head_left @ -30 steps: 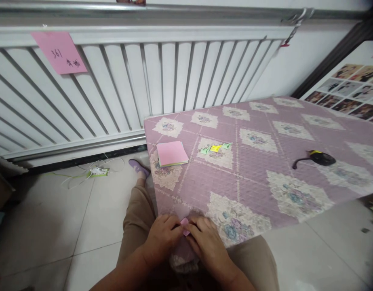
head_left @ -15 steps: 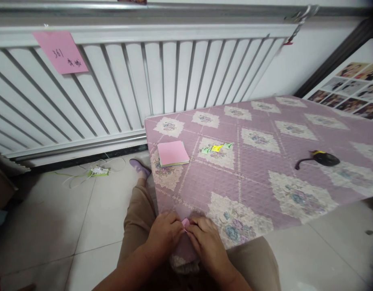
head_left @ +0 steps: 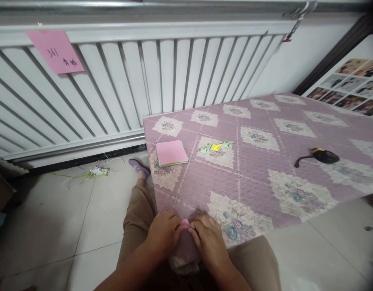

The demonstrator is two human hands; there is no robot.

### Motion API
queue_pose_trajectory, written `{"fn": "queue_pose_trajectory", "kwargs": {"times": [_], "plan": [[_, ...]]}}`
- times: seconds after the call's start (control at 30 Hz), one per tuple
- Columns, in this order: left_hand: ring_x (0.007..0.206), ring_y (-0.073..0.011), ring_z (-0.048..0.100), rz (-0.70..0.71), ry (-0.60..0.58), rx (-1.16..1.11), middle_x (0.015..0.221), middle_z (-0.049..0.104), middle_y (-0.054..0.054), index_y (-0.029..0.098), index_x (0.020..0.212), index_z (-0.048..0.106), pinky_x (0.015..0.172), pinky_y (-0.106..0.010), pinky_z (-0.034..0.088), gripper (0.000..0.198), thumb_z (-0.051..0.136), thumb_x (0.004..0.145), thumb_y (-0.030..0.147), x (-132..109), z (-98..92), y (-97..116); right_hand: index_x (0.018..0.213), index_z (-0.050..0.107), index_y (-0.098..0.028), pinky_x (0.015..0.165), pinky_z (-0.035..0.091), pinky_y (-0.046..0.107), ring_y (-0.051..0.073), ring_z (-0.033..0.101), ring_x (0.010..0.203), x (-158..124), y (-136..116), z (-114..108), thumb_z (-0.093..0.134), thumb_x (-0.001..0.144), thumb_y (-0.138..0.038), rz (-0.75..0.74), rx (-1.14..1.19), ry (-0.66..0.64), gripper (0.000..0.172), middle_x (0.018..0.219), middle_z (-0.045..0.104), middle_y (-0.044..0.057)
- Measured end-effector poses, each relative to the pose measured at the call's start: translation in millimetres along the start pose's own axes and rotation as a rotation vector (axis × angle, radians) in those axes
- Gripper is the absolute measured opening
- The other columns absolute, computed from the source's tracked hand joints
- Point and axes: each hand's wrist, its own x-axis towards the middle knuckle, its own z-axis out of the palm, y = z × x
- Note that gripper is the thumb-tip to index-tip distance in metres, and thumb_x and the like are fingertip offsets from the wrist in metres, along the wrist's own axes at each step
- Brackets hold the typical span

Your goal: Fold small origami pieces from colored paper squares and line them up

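A small folded piece of pink paper (head_left: 185,222) is pinched between my two hands at the table's near corner. My left hand (head_left: 165,231) grips it from the left, thumb and fingers pressed together. From the other side my right hand (head_left: 208,234) holds it with closed fingers; most of the paper is hidden by the fingertips. Beyond the hands lies a stack of square paper (head_left: 172,152) with a pink sheet on top. To its right sit small folded paper pieces, a yellow one (head_left: 216,147) between green ones (head_left: 227,144).
A purple floral cloth (head_left: 216,182) covers the table. A black object with a yellow part (head_left: 325,156) lies toward the right. Behind stands a white radiator (head_left: 150,76) with a pink note (head_left: 57,52). A power strip (head_left: 99,172) with cables is on the floor at left.
Both hands stay at the same corner, with fingers slightly shifted around the pink paper. The camera view has moved a little; the stack and folded pieces lie as before.
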Motion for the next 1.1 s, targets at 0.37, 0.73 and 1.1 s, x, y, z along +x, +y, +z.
{"fn": "queue_pose_trajectory", "kwargs": {"times": [0.37,0.73,1.1], "plan": [[0.079,-0.0177,0.057,-0.144,-0.069,0.02,0.082,0.063,-0.003,0.019,0.075,0.061,0.068,-0.028,0.04,0.026,0.05,0.092,0.035,10,-10.5,6,0.068,0.057,-0.023,0.068,0.032,0.034,0.02,0.051,0.074,8,-4,-2,0.05,0.093,-0.033,0.06,-0.106,-0.004,0.028,0.074,0.058,0.003],[0.073,-0.0167,0.057,-0.126,-0.161,0.098,0.079,0.064,-0.002,0.02,0.074,0.062,0.061,-0.025,0.039,0.026,0.048,0.091,0.035,19,-16.4,6,0.061,0.055,-0.024,0.066,0.033,0.034,0.021,0.052,0.071,15,-4,-3,0.058,0.088,-0.034,0.114,-0.103,-0.04,0.028,0.07,0.058,0.002],[0.072,-0.0203,0.061,-0.135,-0.314,0.124,0.08,0.067,-0.003,0.021,0.078,0.066,0.06,-0.027,0.042,0.026,0.048,0.09,0.036,30,-30.0,8,0.06,0.055,-0.025,0.064,0.032,0.035,0.022,0.051,0.07,17,-2,1,0.062,0.085,-0.034,0.115,-0.155,-0.059,0.027,0.069,0.059,0.002]]}}
